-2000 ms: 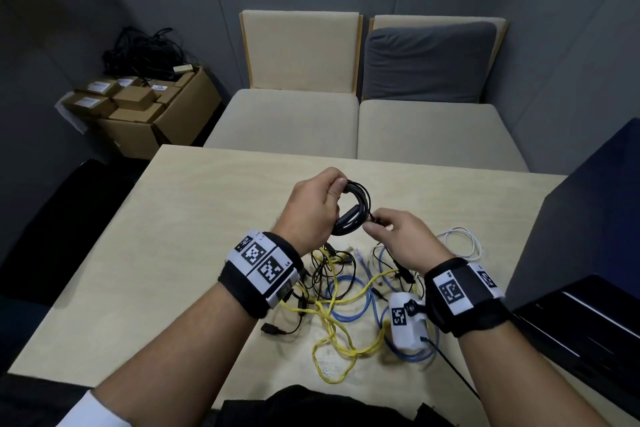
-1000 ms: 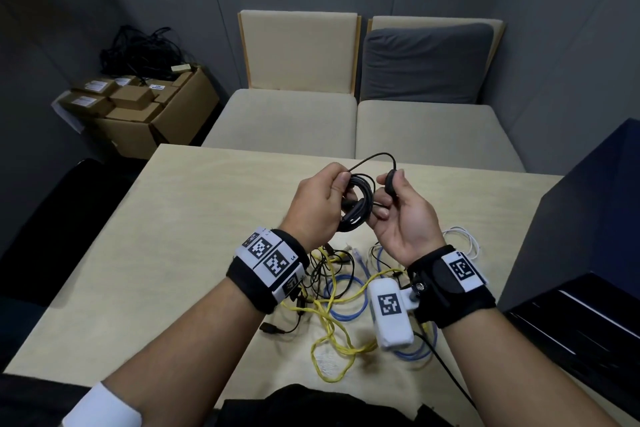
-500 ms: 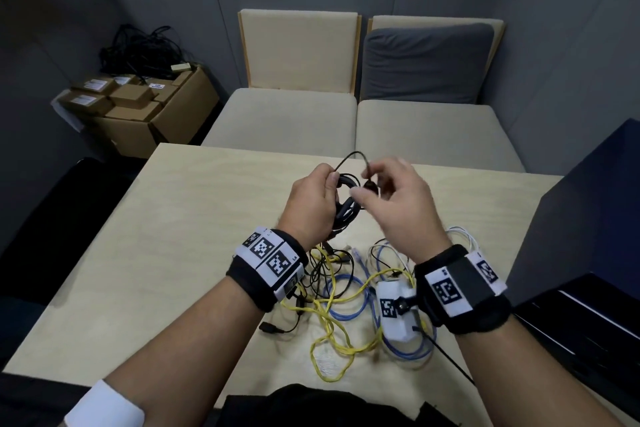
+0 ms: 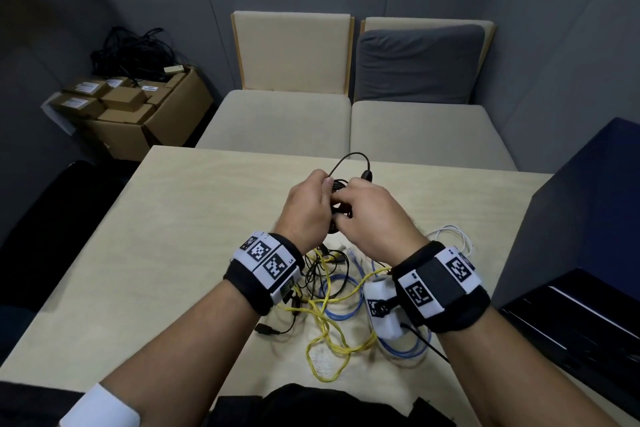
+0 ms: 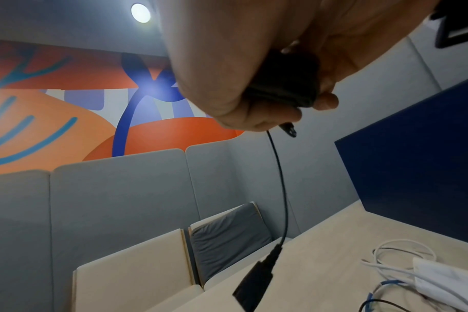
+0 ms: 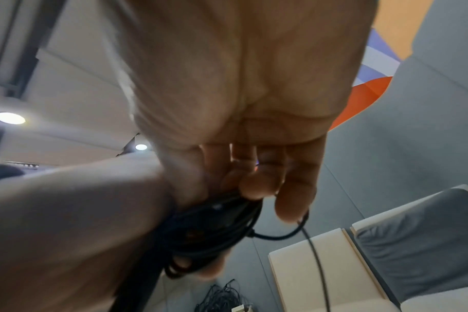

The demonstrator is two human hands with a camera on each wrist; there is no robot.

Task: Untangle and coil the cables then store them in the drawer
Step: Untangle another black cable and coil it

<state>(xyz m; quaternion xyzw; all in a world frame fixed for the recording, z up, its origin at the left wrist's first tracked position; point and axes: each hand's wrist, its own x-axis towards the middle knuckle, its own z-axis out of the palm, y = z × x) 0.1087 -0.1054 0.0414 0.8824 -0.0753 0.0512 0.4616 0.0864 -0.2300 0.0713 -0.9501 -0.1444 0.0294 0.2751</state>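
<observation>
My left hand holds a small coil of black cable upright above the table, fingers curled round it. My right hand lies close against the coil, palm down, its fingers curled onto the strands. The cable's loose tail arches above both hands and ends in a black plug. In the left wrist view the tail hangs from the gripped coil to the plug. A tangle of yellow cable, blue cable and thin black cable lies under my wrists.
A white cable lies to the right of the tangle. A dark blue cabinet stands at the table's right edge, with a dark open compartment low down. Beige seats stand beyond the table, cardboard boxes at far left.
My right hand carried the plug end up and over the coil, then turned palm down against it. The tail now arches above both hands. My left hand kept its grip.
</observation>
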